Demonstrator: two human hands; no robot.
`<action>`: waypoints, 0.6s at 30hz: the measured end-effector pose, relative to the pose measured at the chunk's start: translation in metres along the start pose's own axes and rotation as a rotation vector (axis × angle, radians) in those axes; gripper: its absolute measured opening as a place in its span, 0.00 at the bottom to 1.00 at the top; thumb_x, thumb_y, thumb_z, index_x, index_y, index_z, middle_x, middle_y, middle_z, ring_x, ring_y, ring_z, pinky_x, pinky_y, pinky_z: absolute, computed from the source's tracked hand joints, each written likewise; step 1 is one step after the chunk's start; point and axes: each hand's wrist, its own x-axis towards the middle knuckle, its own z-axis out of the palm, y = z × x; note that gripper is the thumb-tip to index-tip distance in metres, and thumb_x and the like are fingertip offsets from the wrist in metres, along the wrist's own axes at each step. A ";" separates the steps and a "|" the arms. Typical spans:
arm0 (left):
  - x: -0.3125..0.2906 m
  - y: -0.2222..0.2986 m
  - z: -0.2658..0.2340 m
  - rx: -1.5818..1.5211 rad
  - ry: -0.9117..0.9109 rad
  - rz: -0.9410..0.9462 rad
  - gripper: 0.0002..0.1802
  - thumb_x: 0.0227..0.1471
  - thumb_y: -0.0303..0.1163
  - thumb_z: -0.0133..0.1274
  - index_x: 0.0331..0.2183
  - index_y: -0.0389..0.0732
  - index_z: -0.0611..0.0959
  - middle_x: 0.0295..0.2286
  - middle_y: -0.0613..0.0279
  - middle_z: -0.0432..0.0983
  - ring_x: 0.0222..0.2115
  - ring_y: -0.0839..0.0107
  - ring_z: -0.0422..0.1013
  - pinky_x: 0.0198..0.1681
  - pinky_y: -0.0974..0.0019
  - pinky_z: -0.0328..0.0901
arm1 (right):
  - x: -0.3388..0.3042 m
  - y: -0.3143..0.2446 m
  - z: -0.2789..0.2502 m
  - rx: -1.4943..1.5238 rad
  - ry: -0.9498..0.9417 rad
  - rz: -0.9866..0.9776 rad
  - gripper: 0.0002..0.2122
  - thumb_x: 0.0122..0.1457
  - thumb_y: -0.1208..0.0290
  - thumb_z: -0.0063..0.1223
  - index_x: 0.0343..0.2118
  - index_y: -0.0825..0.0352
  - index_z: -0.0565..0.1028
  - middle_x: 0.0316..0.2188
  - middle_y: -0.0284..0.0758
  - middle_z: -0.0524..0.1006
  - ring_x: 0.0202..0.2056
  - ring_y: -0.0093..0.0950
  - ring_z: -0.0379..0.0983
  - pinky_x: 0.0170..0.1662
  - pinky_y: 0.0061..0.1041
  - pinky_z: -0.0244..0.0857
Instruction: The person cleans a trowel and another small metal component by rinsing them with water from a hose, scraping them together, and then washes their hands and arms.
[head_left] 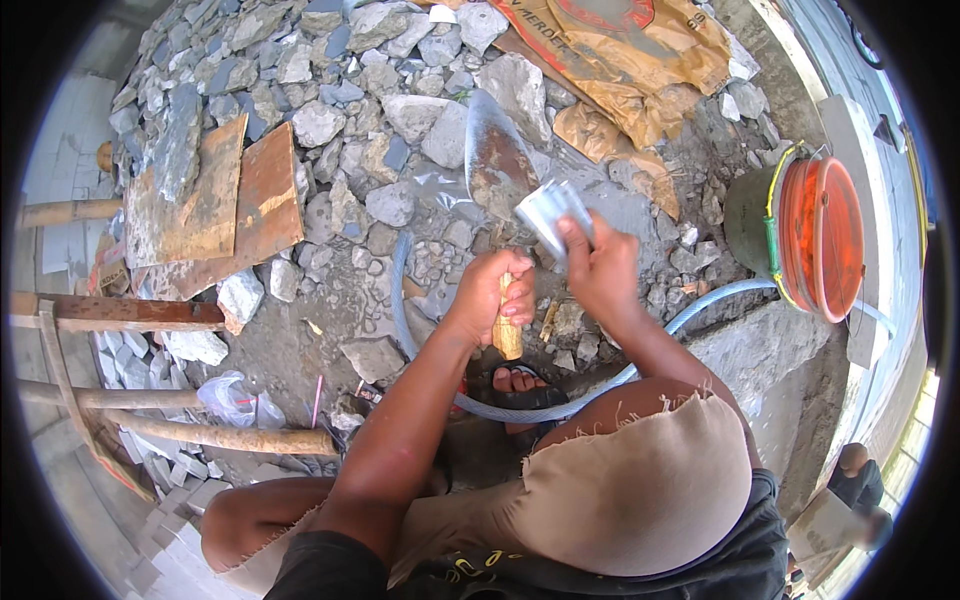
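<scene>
My left hand (495,295) is wrapped round the light wooden handle (508,340) of a trowel. The trowel's pointed metal blade (500,165) extends away from me over the rubble, bright along its left edge and brown in the middle. Between the thumb and fingers of my right hand (605,262) is a flat pale blue-white piece (553,212). It is blurred, with layered-looking edges, and I cannot make out its kind. It sits just right of the blade's near end; whether the two touch I cannot tell.
Broken stones (390,110) cover the ground ahead. A blue-grey hose (590,405) curves round below my hands. Orange and dark buckets (835,240) stand at right, a torn paper sack (640,60) lies at far right, and boards (215,205) and wooden poles (230,435) at left.
</scene>
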 end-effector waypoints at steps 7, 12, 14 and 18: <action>-0.001 -0.001 -0.010 -0.013 -0.049 -0.026 0.08 0.52 0.34 0.47 0.25 0.44 0.69 0.13 0.68 0.58 0.09 0.77 0.54 0.13 0.69 0.53 | -0.005 0.010 0.006 -0.102 0.060 -0.224 0.05 0.60 0.73 0.52 0.34 0.68 0.76 0.20 0.47 0.75 0.20 0.46 0.74 0.23 0.38 0.67; -0.005 0.001 0.001 0.076 0.027 -0.013 0.04 0.53 0.33 0.46 0.28 0.46 0.68 0.12 0.70 0.57 0.08 0.80 0.52 0.12 0.71 0.52 | 0.003 0.018 0.002 -0.164 -0.016 -0.081 0.05 0.56 0.77 0.52 0.36 0.68 0.76 0.23 0.45 0.77 0.23 0.45 0.75 0.26 0.38 0.68; -0.007 0.000 -0.003 0.114 0.022 -0.027 0.05 0.53 0.33 0.46 0.27 0.46 0.69 0.13 0.70 0.57 0.08 0.80 0.52 0.12 0.71 0.52 | 0.006 0.023 -0.009 -0.153 -0.041 -0.165 0.06 0.55 0.78 0.53 0.36 0.68 0.77 0.24 0.44 0.77 0.24 0.44 0.75 0.26 0.37 0.68; -0.010 -0.001 -0.003 0.113 0.012 -0.074 0.10 0.52 0.33 0.48 0.22 0.43 0.68 0.13 0.67 0.59 0.09 0.77 0.54 0.13 0.69 0.53 | 0.017 0.024 -0.016 -0.124 -0.018 -0.274 0.08 0.52 0.80 0.52 0.36 0.67 0.77 0.25 0.42 0.78 0.25 0.44 0.75 0.28 0.37 0.68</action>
